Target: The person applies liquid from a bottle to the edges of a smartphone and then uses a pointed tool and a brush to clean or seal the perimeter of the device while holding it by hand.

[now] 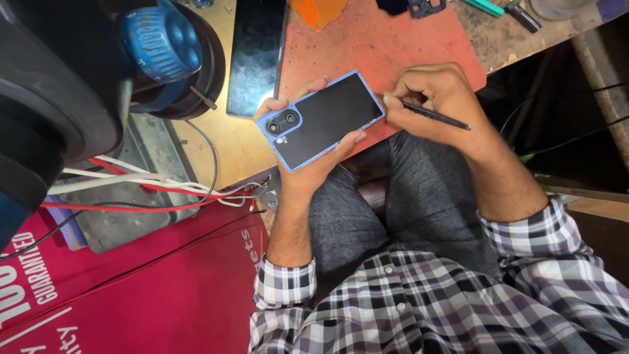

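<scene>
Above our lap, our left hand (pixel 298 154) cradles a blue-framed phone (pixel 321 120) from beneath, fingers curled over both long edges and closed firmly on it, so the dark back panel faces up and stays steady. Our right hand (pixel 432 98) is pinched shut on a thin dark tool (pixel 426 113), held like a pen; its tip meets the phone's upper right corner, seemingly at the seam between frame and panel, which would explain the tilt of the phone toward that hand.

Beyond the hands, the bench (pixel 229 141) carries a reddish work mat (pixel 380 42), and the phone hangs just off its near edge rather than lying on it. A dark glass panel (pixel 255 52) rests on the bench beside the mat. An orange piece (pixel 318 10) and small dark parts (pixel 426 6) lie at the far side, well apart from our hands. At our left, red and white wires (pixel 151 190) trail past a big black and blue device (pixel 157 46), which crowds that side of the bench.
</scene>
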